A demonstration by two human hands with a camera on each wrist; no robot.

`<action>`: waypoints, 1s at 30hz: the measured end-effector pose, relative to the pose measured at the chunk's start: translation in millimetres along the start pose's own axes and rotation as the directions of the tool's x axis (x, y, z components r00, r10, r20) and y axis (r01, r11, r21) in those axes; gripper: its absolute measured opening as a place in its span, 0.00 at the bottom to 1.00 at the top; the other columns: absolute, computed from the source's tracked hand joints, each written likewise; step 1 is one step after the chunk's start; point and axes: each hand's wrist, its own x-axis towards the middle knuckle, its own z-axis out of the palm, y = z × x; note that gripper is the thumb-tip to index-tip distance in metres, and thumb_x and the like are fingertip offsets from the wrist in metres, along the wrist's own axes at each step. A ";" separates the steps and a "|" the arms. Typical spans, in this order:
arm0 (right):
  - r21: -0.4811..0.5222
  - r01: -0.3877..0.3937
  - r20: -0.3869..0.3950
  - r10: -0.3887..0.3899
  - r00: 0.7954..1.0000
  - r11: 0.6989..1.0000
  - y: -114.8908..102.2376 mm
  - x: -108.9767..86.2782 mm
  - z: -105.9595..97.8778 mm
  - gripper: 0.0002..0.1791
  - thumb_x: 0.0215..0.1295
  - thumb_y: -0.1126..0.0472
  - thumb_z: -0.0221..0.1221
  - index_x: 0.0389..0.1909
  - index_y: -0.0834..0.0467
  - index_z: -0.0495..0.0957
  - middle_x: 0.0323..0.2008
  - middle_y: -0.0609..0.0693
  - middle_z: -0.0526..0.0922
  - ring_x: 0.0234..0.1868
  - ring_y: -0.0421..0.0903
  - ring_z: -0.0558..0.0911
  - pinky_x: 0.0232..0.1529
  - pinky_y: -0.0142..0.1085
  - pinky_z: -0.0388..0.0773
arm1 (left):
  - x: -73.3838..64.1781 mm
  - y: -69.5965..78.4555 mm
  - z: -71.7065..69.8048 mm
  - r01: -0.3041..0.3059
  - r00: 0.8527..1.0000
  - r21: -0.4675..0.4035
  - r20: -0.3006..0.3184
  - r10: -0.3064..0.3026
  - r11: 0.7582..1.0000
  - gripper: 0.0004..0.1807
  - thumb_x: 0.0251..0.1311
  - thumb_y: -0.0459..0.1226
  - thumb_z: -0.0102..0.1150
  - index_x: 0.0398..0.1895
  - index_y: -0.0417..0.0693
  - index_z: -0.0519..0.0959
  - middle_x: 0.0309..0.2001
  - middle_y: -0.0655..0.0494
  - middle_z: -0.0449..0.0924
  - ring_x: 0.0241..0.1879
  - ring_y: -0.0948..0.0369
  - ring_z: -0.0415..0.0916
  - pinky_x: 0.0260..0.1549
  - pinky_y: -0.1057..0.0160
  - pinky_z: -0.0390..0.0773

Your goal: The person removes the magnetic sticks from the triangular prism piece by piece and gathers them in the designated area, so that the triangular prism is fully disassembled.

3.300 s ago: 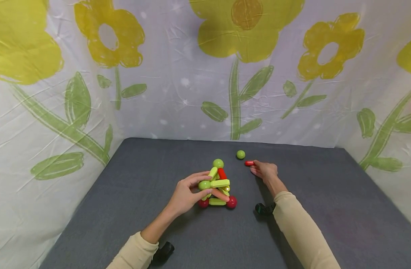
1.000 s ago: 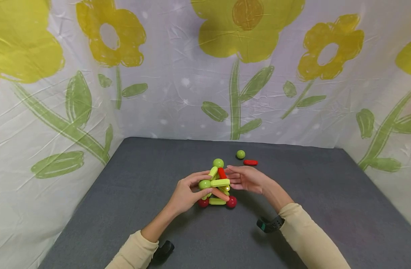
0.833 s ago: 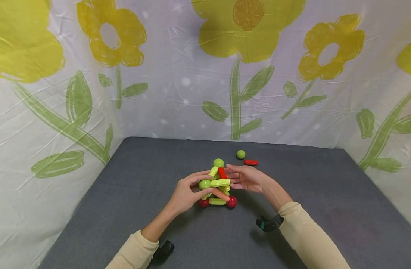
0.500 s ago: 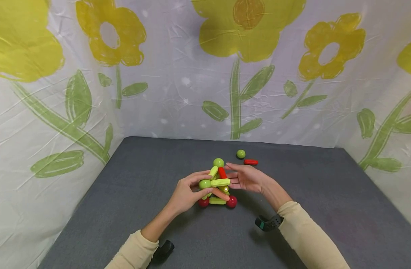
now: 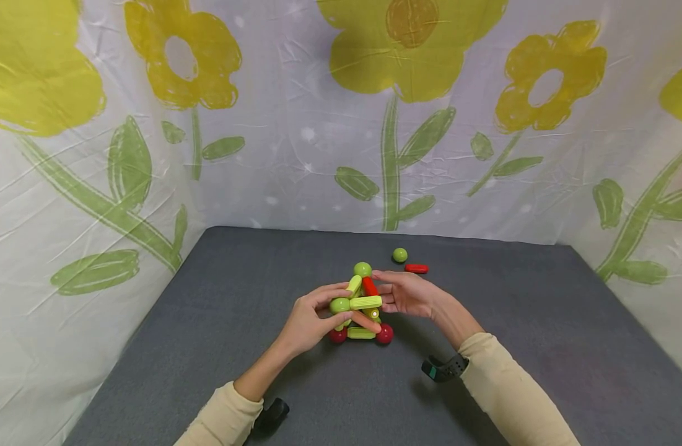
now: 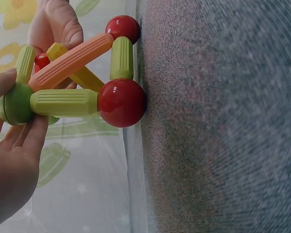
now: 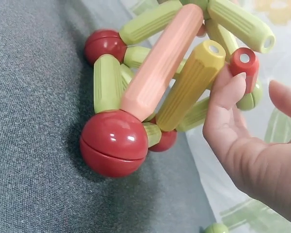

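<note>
A frame of toy magnetic sticks and balls stands on the dark table, red balls (image 7: 114,143) at its base. My left hand (image 5: 307,319) pinches its green ball (image 6: 17,104) between thumb and fingers. From that ball a salmon stick (image 6: 72,60) slants down to a red ball. A yellow stick (image 7: 191,87), a red stick (image 7: 245,68) and a light green stick (image 5: 365,302) each show a bare metal-tipped end. My right hand (image 5: 410,294) is at the frame's right side, fingers spread, one fingertip right at the red stick. Another green ball (image 5: 362,269) sits at the far end.
Behind the frame, a loose green ball (image 5: 399,254) and a loose red stick (image 5: 416,268) lie on the table (image 5: 541,347). Flower-printed cloth (image 5: 285,155) walls the back and sides. Dark bands (image 5: 443,368) hang at the wrists.
Earlier my right hand held the loose red stick at the back; it let go and came left to the frame. Lately it edges slightly left. My left hand keeps its hold.
</note>
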 end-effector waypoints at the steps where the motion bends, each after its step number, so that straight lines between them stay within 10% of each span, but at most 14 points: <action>1: -0.011 0.005 -0.001 -0.005 1.000 1.000 0.2 0.0 0.0 0.13 0.77 0.55 0.42 0.52 0.56 0.69 0.40 0.51 0.81 0.34 0.44 0.78 0.38 0.32 0.76 | -0.1 -0.2 0.1 -0.001 1.000 0.000 -0.001 0.001 1.000 0.19 0.55 0.25 0.64 0.51 0.28 0.77 0.59 0.37 0.71 0.56 0.46 0.71 0.48 0.56 0.76; 15: -0.102 -0.043 -0.102 0.032 0.994 0.994 -2.1 2.3 3.2 0.19 0.73 0.53 0.50 0.53 0.65 0.74 0.32 0.49 0.83 0.23 0.40 0.74 0.30 0.28 0.74 | 3.2 -38.2 3.1 -0.014 1.000 0.006 -0.023 0.014 1.000 0.19 0.55 0.30 0.67 0.52 0.36 0.79 0.60 0.44 0.72 0.58 0.51 0.71 0.48 0.60 0.76; 30: -0.211 -0.053 -0.157 0.019 0.987 0.976 -2.8 6.1 4.5 0.20 0.71 0.54 0.54 0.52 0.67 0.75 0.22 0.43 0.77 0.20 0.38 0.68 0.26 0.27 0.69 | 1.4 -28.1 1.5 0.005 1.000 0.007 -0.025 -0.005 1.000 0.19 0.56 0.32 0.67 0.51 0.37 0.80 0.60 0.48 0.72 0.57 0.54 0.72 0.48 0.63 0.76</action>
